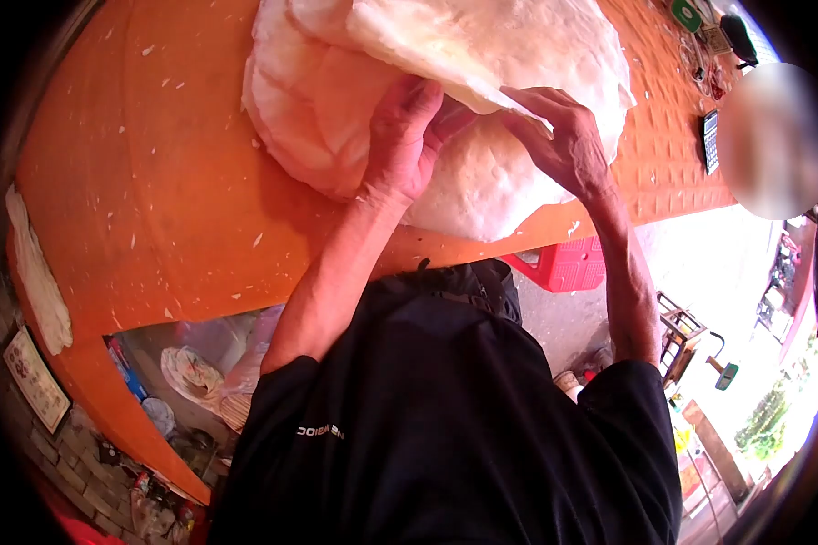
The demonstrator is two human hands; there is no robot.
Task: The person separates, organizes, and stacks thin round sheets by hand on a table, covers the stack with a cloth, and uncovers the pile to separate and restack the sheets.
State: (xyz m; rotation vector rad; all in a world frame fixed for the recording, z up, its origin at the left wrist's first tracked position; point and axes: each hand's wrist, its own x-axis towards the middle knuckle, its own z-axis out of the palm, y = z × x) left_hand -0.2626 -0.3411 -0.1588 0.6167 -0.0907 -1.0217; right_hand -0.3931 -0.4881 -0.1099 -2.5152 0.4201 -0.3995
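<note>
A thick, layered pile of white cotton wadding (323,127) lies on the orange table (173,200). Its top layer (427,41) is lifted along the near edge. My left hand (404,141) is at that raised edge, thumb up against it, with the fingers partly hidden beneath the fold. To its right, my right hand (565,145) pinches the same edge between thumb and fingers. The gap between the two hands is small, and more wadding (482,186) spreads below them, reaching the table's near edge.
A calculator (710,142) and a green tape-like item (685,14) lie at the table's right end, near a blurred round patch. Below stands a red plastic stool (573,265). A white strip (38,272) hangs at the left edge. Bags (191,377) sit under the table.
</note>
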